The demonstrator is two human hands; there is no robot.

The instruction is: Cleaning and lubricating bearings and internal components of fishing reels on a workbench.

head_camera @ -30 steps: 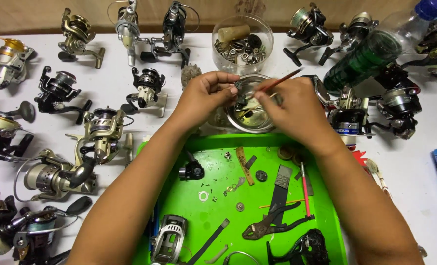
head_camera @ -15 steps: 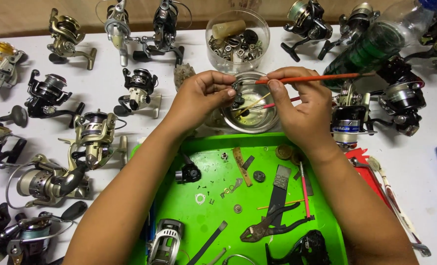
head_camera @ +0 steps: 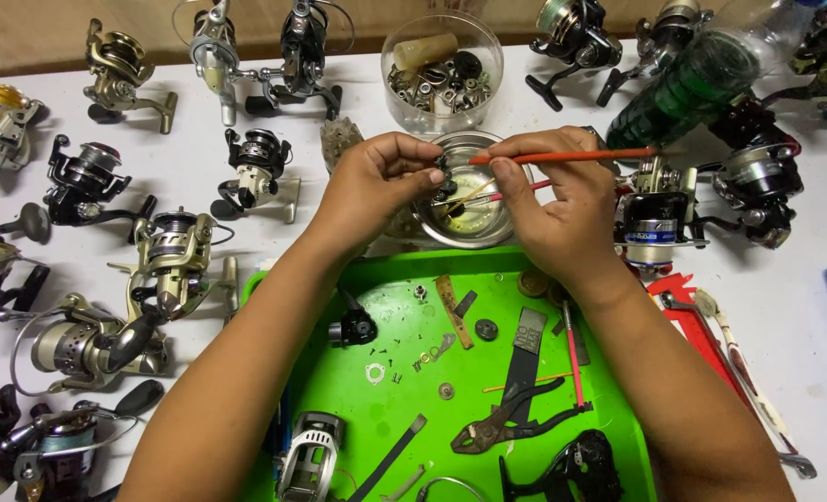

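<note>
White tabletop (head_camera: pixel 200 177) is spreading out under everything, crowded with fishing reels. Over its middle, the left hand (head_camera: pixel 376 181) is pinching a small dark part (head_camera: pixel 444 165) between thumb and fingertips, holding it just above a shallow metal bowl (head_camera: pixel 465 228). The right hand (head_camera: pixel 553 209) is gripping a thin orange brush (head_camera: pixel 562 156), which is lying nearly level with its tip touching that part; a second thin stick (head_camera: pixel 474 192) is slanting down from the same hand into the bowl. Just behind the bowl, a clear tub (head_camera: pixel 441 70) is holding screws and small fittings. Both forearms are crossing a green tray (head_camera: pixel 339 390) that is sitting nearest the person, strewn with washers, screws, a pair of pliers (head_camera: pixel 516 423) and reel pieces. Reels (head_camera: pixel 167 256) are standing in rows to the left, and more are lying to the right, beside a green bottle (head_camera: pixel 692 84) on its side.
</note>
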